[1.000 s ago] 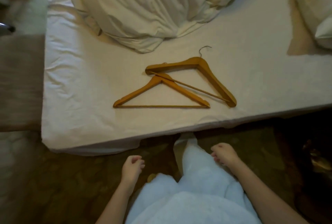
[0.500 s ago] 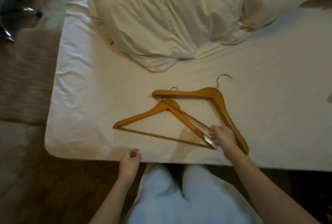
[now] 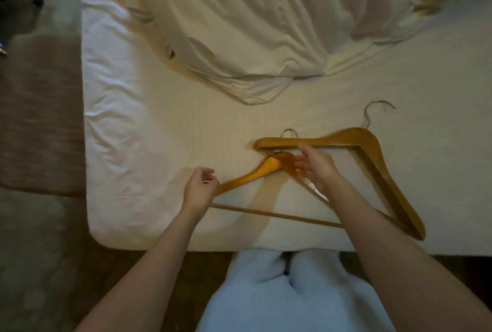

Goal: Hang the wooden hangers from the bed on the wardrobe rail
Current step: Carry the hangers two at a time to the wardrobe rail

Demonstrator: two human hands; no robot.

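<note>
Two wooden hangers lie overlapping on the white bed sheet point(image 3: 149, 145) near its front edge. The near hanger point(image 3: 250, 176) points its top away from me, and its metal hook point(image 3: 288, 132) pokes out past the far hanger's bar. The far hanger point(image 3: 332, 140) lies turned, one arm running down to the right, its hook point(image 3: 378, 104) towards the duvet. My right hand point(image 3: 316, 169) hovers over the near hanger's neck with fingers spread on either side of the wood. My left hand point(image 3: 199, 188) is loosely curled over the near hanger's left end. No wardrobe rail is in view.
A crumpled white duvet point(image 3: 266, 25) fills the back of the bed. A brown rug or bench point(image 3: 40, 118) lies left of the bed, with a dark metal object point(image 3: 18, 4) beyond it. My legs in light blue trousers point(image 3: 287, 291) stand against the bed's front edge.
I have leaned closer over the bed. My right hand moved from the near hanger's lower right corner up to its neck. My left hand came up from below the bed edge onto the hanger's left end.
</note>
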